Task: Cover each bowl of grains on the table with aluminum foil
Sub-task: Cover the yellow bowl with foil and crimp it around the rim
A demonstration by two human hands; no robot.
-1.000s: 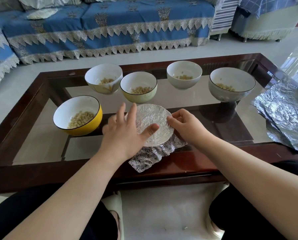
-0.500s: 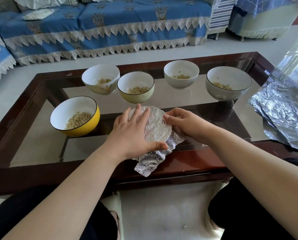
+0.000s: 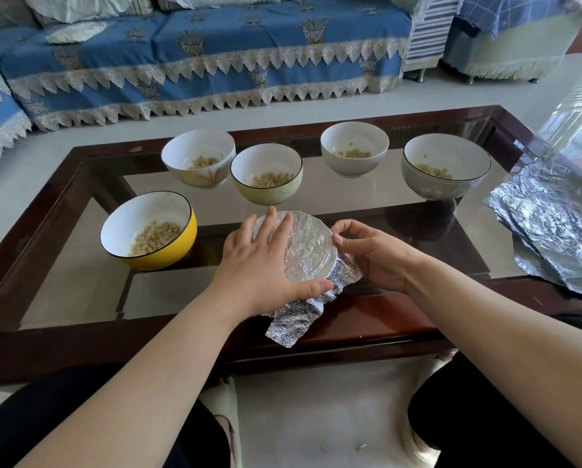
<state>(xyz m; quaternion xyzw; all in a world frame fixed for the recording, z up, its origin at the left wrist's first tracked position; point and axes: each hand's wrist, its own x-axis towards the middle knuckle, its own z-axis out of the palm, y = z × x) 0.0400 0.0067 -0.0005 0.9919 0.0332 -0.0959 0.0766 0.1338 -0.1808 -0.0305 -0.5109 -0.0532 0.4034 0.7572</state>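
Note:
A foil-covered bowl [image 3: 311, 248] stands near the table's front edge, a loose foil flap hanging off its near side. My left hand [image 3: 262, 265] lies flat over its left half, the thumb pressing the foil at the near rim. My right hand [image 3: 370, 255] curls round the right rim and pinches the foil there. Uncovered bowls of grains stand around: a yellow bowl [image 3: 149, 231] at left, a white flowered bowl [image 3: 198, 158], a pale green bowl [image 3: 266, 173], a white bowl [image 3: 354, 148] and a grey bowl [image 3: 446, 167].
A stack of crumpled foil sheets [image 3: 552, 228] lies on the table's right end. The glass-topped table [image 3: 350, 197] has a dark wood frame. A blue covered sofa [image 3: 198, 55] stands beyond it. My knees sit under the table's front edge.
My left hand slid from the bowl's left side onto its top, thumb now at the near rim. My right hand shifted along the right rim, folding the foil down.

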